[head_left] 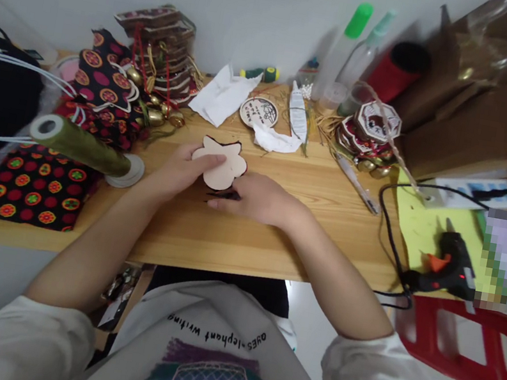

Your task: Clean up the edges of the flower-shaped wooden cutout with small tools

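A pale, flower-shaped flat piece with a dark edge lies on the wooden table in front of me. My left hand grips its left side, thumb laid on top. My right hand presses against its lower right edge, fingers curled over something dark beneath the piece; what that is stays hidden.
Patterned dark fabric and a green ribbon spool lie at the left. A stack of ornaments, white tissue, a round disc and squeeze bottles stand at the back. A black glue gun with its cord rests on a yellow sheet at the right.
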`<control>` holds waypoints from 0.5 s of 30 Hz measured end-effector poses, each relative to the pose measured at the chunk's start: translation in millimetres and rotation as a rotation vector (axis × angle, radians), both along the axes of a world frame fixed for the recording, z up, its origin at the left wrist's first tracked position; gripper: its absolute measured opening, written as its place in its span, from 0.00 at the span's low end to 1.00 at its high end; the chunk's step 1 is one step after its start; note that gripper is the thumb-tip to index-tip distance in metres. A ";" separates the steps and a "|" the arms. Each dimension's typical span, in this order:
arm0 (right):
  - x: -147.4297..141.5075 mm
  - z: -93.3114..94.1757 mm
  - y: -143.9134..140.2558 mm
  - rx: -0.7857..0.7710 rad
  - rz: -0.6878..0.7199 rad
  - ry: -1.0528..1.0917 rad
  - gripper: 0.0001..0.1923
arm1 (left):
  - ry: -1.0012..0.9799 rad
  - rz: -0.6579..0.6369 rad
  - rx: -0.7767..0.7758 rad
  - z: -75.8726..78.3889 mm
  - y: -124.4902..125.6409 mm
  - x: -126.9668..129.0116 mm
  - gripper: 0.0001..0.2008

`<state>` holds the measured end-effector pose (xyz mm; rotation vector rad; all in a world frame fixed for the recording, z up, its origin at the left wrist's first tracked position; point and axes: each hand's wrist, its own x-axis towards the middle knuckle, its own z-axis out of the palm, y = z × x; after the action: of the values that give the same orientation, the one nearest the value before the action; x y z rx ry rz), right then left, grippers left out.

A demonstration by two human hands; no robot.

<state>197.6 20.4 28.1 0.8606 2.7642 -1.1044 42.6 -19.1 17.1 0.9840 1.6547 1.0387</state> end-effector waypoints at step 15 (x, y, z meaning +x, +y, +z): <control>-3.1 5.8 -6.6 0.097 -0.004 -0.149 0.26 | -0.001 -0.011 -0.004 -2.8 0.1 -3.0 0.19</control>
<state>194.5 13.8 33.9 0.9186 2.7117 -0.8743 39.7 -19.0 14.3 0.9886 1.6483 1.0283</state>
